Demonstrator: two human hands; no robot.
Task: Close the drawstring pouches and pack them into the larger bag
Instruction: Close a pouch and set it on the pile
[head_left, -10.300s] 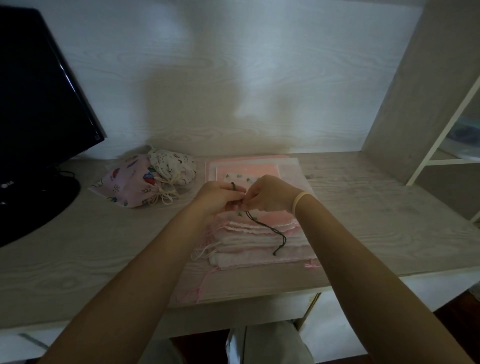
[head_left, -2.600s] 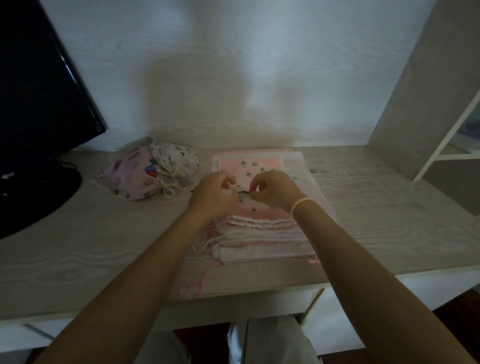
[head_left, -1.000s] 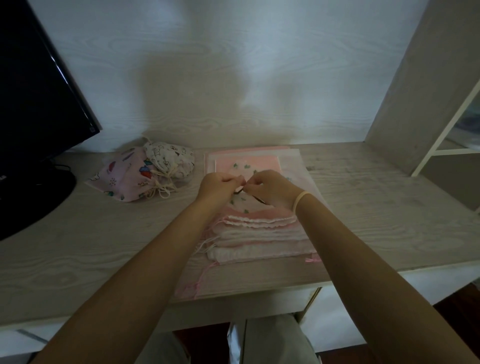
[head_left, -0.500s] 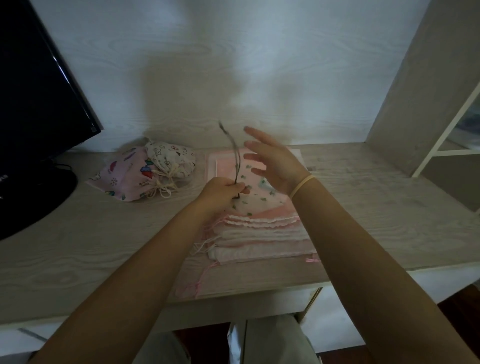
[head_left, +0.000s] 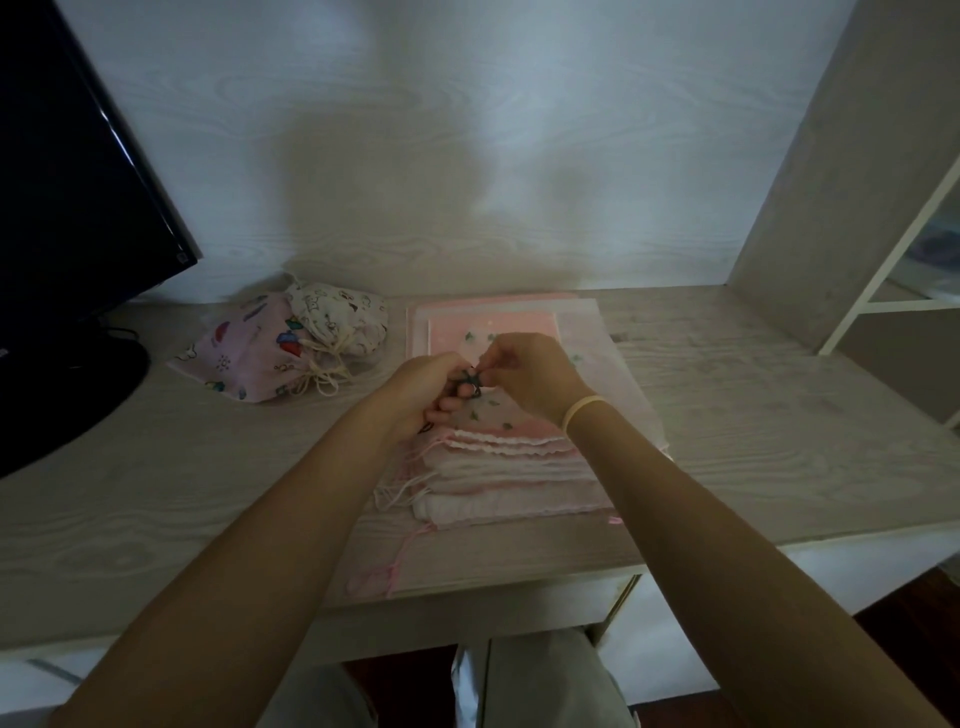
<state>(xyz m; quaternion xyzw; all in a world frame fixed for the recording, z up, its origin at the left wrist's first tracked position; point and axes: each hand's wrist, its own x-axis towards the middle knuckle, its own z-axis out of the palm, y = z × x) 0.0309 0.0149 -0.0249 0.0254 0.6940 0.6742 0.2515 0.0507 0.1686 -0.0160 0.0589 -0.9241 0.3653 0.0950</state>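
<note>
- A person's left hand (head_left: 423, 387) and right hand (head_left: 524, 376) meet above a stack of pale pink and white fabric pouches (head_left: 511, 475) lying on a light wood-grain surface (head_left: 156, 467).
- Between the two hands sits a dark drawstring cord (head_left: 469, 385); the fingertips of both hands are curled in and pinch it, the left grip from the left side, the right grip from above and to the right.
- The cord belongs to the topmost pouch (head_left: 491, 410), a light cloth printed with small dark green motifs, which rests on the stack just under the hands.
- A pale band (head_left: 584, 408) circles the right wrist.
- The stack lies on a larger flat sheet of pale pink material (head_left: 618, 374), whose edges show beyond the pouches on the far and right sides; whether that sheet is a bag cannot be told.
- Loose white and pink strings (head_left: 395, 491) trail from the left edge of the stack toward the near edge of the surface.
- To the left, well apart from the hands, a pink printed pouch (head_left: 249, 356) and a white printed pouch (head_left: 340, 317) lie touching each other, both gathered shut with cream cords tied in bows.
- A black monitor (head_left: 67, 182) on its round stand occupies the far left; a white frame shelf (head_left: 893, 291) stands at the right.
</note>
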